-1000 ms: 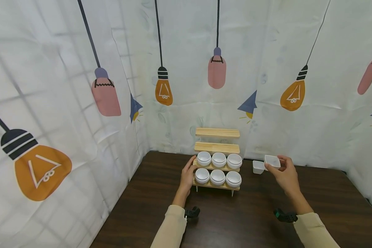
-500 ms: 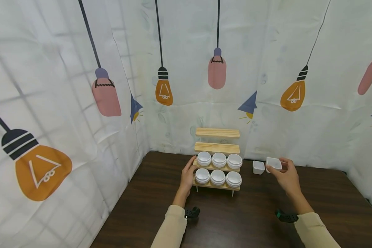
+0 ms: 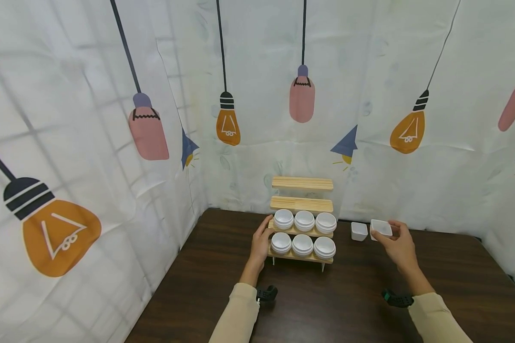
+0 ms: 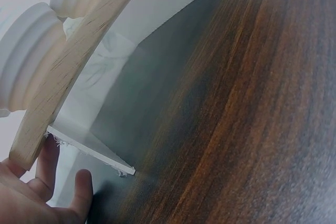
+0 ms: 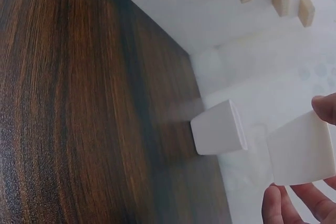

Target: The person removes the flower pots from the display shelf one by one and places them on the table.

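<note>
One plain white square cup [image 3: 381, 227] in the right hand [image 3: 400, 244]

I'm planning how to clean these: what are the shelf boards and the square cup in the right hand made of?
The shelf boards look like pale, matte wood, since grain lines show. The held square cup is white and smooth with no grain: ceramic or hard plastic, unclear which.

Right hand [image 3: 398, 244] pinches (left hand [image 3: 260, 243] grips), forearms [image 3: 250, 275] stretched forward.
</note>
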`<state>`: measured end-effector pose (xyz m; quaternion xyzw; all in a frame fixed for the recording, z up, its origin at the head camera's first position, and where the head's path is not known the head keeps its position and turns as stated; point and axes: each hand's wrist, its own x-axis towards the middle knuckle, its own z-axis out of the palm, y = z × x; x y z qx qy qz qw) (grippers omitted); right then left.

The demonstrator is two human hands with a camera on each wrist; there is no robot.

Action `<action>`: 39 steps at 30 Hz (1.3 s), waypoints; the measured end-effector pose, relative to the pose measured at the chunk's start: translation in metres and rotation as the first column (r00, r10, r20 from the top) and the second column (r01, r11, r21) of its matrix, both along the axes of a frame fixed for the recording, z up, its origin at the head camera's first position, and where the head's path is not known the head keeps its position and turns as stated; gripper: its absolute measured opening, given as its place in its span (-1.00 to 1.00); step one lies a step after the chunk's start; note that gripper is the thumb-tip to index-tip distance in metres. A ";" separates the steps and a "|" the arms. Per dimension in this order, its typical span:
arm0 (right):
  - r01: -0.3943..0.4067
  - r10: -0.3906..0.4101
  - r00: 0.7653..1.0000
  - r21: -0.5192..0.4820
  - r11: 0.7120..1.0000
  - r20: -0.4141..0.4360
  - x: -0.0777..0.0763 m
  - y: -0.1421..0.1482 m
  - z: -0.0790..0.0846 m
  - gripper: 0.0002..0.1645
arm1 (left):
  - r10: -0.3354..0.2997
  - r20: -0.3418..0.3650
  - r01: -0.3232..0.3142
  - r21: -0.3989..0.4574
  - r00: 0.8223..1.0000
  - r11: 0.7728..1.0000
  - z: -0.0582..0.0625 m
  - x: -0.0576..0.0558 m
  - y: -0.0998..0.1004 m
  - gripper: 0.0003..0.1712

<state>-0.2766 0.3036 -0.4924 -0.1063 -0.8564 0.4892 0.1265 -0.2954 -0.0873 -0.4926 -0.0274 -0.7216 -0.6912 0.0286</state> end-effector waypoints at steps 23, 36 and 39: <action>-0.004 0.004 0.999 -0.008 1.000 0.044 -0.011 0.008 -0.015 0.00 | 0.057 -0.021 -0.056 0.017 0.998 0.998 -0.030 -0.019 0.003 -0.44; -0.001 0.002 0.997 -0.016 1.000 0.073 -0.017 0.011 -0.019 0.03 | 0.058 -0.028 -0.057 0.024 0.998 0.998 -0.030 -0.018 0.002 -0.43; 0.006 -0.004 0.997 -0.018 1.000 0.078 -0.017 0.013 -0.020 0.03 | 0.058 -0.023 -0.058 0.025 0.998 0.998 -0.030 -0.018 0.003 -0.44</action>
